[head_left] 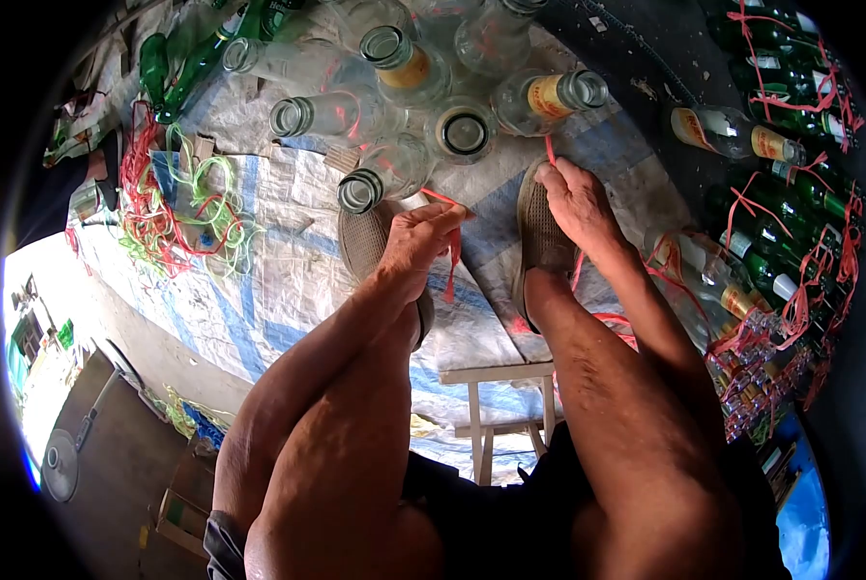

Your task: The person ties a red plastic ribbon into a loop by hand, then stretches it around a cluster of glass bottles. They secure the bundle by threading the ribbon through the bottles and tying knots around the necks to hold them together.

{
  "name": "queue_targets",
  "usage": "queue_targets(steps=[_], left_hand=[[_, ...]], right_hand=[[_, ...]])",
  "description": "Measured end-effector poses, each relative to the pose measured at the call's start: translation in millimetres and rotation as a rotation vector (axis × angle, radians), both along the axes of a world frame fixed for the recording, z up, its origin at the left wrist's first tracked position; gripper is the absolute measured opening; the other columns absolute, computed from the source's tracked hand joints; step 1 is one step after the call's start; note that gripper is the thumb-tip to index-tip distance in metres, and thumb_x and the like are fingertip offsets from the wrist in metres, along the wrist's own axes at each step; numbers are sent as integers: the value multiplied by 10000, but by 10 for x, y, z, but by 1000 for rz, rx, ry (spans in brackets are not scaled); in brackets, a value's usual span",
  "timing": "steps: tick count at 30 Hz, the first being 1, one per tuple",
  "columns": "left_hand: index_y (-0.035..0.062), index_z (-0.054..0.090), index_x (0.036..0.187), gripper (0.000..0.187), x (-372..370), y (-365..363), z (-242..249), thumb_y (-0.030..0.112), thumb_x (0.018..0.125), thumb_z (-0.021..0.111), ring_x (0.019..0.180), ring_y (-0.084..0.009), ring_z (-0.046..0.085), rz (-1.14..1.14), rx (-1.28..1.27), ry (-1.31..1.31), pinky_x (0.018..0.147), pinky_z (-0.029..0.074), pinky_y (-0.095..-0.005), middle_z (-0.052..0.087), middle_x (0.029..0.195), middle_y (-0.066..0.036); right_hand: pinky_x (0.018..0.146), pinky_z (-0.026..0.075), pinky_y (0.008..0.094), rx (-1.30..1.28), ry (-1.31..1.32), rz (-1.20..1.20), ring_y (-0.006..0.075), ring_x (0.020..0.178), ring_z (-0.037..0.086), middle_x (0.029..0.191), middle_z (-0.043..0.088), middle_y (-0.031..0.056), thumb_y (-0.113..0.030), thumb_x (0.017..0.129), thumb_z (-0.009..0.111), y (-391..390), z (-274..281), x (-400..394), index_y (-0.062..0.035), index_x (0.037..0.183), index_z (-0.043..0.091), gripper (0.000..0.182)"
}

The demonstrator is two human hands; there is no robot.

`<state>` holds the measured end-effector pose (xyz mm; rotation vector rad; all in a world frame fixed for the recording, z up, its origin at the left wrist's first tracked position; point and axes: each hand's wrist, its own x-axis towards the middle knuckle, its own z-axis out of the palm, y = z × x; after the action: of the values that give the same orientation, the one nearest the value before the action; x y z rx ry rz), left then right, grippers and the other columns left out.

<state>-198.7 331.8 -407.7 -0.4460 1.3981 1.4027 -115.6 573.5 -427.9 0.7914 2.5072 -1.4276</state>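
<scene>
Several clear glass bottles stand in a cluster at the top centre, among them a bottle with an orange label (pixel 549 96) and a bottle at the near left of the group (pixel 394 166). My left hand (pixel 421 238) is closed on a red plastic string (pixel 440 197), just below the near bottles, with a loose end hanging down. My right hand (pixel 580 201) pinches the string where it runs down from the right side of the cluster. The string reaches round the bottles, though its far side is mostly hidden. Both hands are above my shoes (pixel 543 227).
Green bottles (pixel 781 217) tied with red string line the right side. Clear bottles (pixel 723 132) lie near them. Tangled red and green string (pixel 176 208) lies on the white and blue sheet (pixel 288 213) at left. A wooden stool (pixel 496 373) stands between my legs.
</scene>
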Motion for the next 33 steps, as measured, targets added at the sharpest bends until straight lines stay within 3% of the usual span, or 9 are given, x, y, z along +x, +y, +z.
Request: queue_targets(steps=[10,13,14,17,18,20,25,30,33], left_hand=[[1,736,1061,271,-16,223,41,256,1041,648,547,-52,381,-65,152,-62,548,319,-253,485,632,57],[1,763,1028,251,-10,344,35,227,1020,655,559,-71,476,-41,76,-69,527,382,-245,643,696,3],[18,761,1015,259,-32,354,34,247,1027,640,607,-86,560,-67,116,-57,559,453,-247,718,782,-35],[28,726,1054,257,-32,478,54,263,1048,622,669,-100,594,-75,60,-44,651,498,-283,735,846,-39],[29,722,1057,260,-44,511,57,266,1049,616,711,-111,617,-73,70,-36,682,515,-291,741,881,-49],[29,715,1063,267,-74,564,65,271,1052,605,795,-135,663,-67,89,-22,745,548,-306,754,949,-68],[21,702,1087,279,-121,648,31,275,1056,590,898,-162,695,-39,133,-3,826,559,-328,750,1030,-78],[16,681,1152,287,-19,659,-36,269,1061,578,999,-195,713,36,169,-49,890,556,-340,745,1093,-97],[16,680,1130,266,-15,685,-35,250,1055,577,1000,-193,715,114,216,-140,873,554,-330,746,1086,-103]], right_hand=[[718,501,528,-27,-66,5,518,850,627,849,644,298,-329,1036,530,15,3,123,16,913,614,377],[702,501,528,-89,-34,10,506,824,637,803,642,284,-315,1042,526,-8,126,153,10,889,608,368],[686,499,527,-88,-27,20,500,810,642,778,640,275,-301,1049,519,-20,154,163,3,884,609,357],[670,497,530,-44,-93,79,504,797,641,786,645,281,-313,1051,519,-43,231,220,4,889,617,369],[718,513,459,-21,-188,117,447,825,668,852,681,252,-320,1047,547,-46,263,226,12,917,639,368],[712,512,461,-37,-215,101,449,820,665,852,675,257,-308,1050,538,-90,276,245,10,923,642,357],[723,517,468,-91,-118,137,447,827,666,881,671,275,-257,1057,521,-188,272,262,29,996,657,322],[731,538,444,-131,-208,285,402,827,703,881,710,236,-196,1049,518,-307,158,294,59,1036,669,297],[683,549,502,-92,-111,324,448,771,703,815,698,264,-202,1002,564,-366,68,304,25,929,714,282]])
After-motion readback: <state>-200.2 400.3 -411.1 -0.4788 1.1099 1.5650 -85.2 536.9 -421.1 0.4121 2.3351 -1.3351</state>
